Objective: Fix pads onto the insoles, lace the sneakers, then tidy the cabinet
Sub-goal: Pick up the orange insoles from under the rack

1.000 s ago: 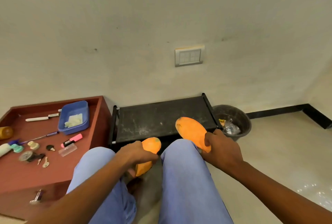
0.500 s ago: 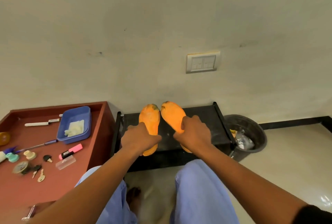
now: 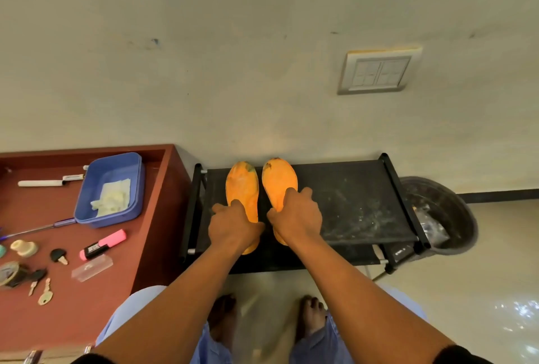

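Observation:
Two orange insoles lie side by side, toes toward the wall, on the top shelf of a black rack (image 3: 358, 212). My left hand (image 3: 233, 226) grips the heel half of the left insole (image 3: 242, 185). My right hand (image 3: 296, 215) grips the heel half of the right insole (image 3: 278, 180). Both heels are hidden under my hands. A blue tray (image 3: 87, 206) holding pale pads (image 3: 112, 194) sits on the red cabinet top (image 3: 87, 305) to the left. No sneakers are in view.
On the cabinet top lie a pink highlighter (image 3: 102, 244), a clear case (image 3: 92, 268), keys (image 3: 45, 295), a tape roll (image 3: 11, 273), a pen (image 3: 38, 228) and a white knife (image 3: 49, 181). A black bin (image 3: 455, 218) stands right of the rack. A wall switch plate (image 3: 377, 72) is above.
Both hands carried the insoles from over my knees forward onto the rack's top shelf and brought them together. The camera has tilted forward over the rack.

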A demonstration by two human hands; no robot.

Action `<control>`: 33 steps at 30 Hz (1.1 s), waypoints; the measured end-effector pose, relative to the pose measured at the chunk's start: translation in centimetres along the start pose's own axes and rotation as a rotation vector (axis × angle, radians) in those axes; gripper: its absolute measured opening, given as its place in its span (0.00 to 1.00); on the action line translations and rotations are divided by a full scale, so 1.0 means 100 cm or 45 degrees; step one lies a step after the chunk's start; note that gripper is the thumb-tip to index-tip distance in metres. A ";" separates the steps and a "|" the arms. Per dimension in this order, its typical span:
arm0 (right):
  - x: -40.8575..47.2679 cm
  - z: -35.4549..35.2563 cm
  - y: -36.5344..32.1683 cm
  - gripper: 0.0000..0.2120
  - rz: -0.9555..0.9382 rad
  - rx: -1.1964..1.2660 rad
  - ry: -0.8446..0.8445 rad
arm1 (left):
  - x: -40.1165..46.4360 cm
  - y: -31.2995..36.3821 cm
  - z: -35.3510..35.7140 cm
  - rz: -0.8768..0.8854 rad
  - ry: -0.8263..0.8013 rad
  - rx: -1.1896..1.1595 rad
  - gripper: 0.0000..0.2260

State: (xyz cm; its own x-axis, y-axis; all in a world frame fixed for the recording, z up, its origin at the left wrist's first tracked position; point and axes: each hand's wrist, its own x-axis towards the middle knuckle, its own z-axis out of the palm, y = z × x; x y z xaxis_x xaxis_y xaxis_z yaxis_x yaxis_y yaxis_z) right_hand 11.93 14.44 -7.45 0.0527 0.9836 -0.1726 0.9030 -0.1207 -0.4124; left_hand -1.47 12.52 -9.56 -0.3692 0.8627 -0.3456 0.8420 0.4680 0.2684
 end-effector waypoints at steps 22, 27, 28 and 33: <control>-0.005 0.018 -0.019 0.17 -0.158 -0.261 0.021 | -0.006 -0.008 -0.029 0.090 0.119 0.028 0.20; -0.019 0.023 -0.041 0.15 -0.471 -0.074 0.062 | -0.027 -0.041 -0.064 0.147 0.228 -0.185 0.12; -0.021 0.025 -0.045 0.16 -0.540 -0.038 0.053 | -0.030 -0.050 -0.069 0.166 0.255 -0.220 0.11; -0.029 0.040 -0.070 0.12 -0.834 0.132 0.038 | -0.032 -0.107 -0.094 0.185 0.462 -0.308 0.07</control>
State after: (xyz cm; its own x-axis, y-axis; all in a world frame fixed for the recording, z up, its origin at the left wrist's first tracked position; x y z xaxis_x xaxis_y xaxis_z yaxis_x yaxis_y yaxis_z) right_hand 3.75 11.95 -7.62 -0.4802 0.8610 0.1675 0.7066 0.4928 -0.5078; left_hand -12.97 6.54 -2.85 -0.4040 0.9140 0.0370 0.7953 0.3310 0.5079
